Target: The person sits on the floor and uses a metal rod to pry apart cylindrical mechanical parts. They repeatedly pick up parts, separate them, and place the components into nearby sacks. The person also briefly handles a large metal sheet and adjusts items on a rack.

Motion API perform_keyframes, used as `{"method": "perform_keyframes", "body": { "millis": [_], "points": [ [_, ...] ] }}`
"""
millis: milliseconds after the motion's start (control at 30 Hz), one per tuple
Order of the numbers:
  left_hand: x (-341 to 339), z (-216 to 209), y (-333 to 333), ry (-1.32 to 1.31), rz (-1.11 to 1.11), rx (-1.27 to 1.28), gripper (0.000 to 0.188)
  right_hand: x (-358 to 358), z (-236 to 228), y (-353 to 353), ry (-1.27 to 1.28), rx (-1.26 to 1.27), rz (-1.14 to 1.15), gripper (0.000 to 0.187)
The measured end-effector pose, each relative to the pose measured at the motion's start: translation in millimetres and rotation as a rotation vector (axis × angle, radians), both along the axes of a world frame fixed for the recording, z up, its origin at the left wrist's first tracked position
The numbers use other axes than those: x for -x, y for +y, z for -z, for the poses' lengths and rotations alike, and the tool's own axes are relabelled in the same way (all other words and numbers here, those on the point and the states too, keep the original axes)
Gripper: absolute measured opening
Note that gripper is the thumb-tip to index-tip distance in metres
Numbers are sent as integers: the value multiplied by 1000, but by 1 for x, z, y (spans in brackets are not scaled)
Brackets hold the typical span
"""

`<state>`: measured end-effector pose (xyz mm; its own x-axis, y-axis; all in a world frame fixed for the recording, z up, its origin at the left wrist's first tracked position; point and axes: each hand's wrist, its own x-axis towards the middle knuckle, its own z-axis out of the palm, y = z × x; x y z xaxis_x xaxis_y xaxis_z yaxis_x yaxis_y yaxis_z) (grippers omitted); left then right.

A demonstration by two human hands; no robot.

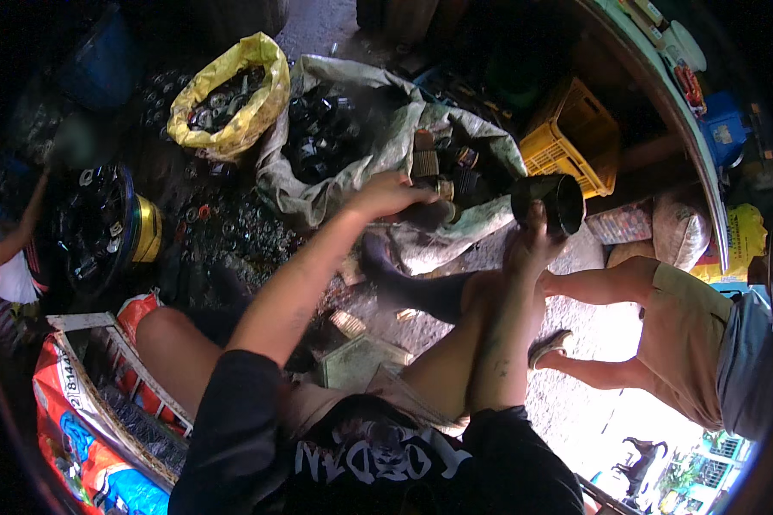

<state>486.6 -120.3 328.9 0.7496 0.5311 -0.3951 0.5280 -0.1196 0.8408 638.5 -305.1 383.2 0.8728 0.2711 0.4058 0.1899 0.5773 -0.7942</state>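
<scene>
My right hand point(537, 247) is closed on a dark, hollow metal can point(562, 206), which is tilted with its round open end toward the right. My left hand point(388, 196) reaches over a pale woven sack point(395, 156). Its fingers curl at a dark piece below them, too shadowed to make out. In the sack just past that hand lie several pleated cylinders point(425, 161), like filter cores. A second pale sack point(275, 163), to the left, holds black, shiny can-like parts point(322, 129).
A yellow sack point(180, 120) of small metal parts stands at the far left. Dark pieces litter the floor point(223, 232). A yellow crate point(567, 142) lies tipped at the right. One person in tan shorts point(683, 343) stands close on my right; another person's arm point(26, 219) shows at left.
</scene>
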Motion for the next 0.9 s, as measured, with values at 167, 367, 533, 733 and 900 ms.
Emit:
{"method": "perform_keyframes", "body": {
  "millis": [167, 367, 533, 733, 900],
  "points": [
    [-90, -28, -13, -413, -118, 488, 80, 7, -10, 2, 55, -38, -41, 75],
    [14, 10, -2, -205, 214, 287, 61, 29, -17, 18, -415, 315, -21, 90],
    [169, -16, 35, 132, 304, -192, 57, 66, -13, 30, -296, 349, -303, 83],
    [295, -75, 45, -120, -387, -96, 52, 112, 77, 56, -332, 845, -397, 66],
    [339, -68, 42, 226, -371, -485, 58, 183, 90, 63, -138, 1013, -653, 71]
  ]
}}
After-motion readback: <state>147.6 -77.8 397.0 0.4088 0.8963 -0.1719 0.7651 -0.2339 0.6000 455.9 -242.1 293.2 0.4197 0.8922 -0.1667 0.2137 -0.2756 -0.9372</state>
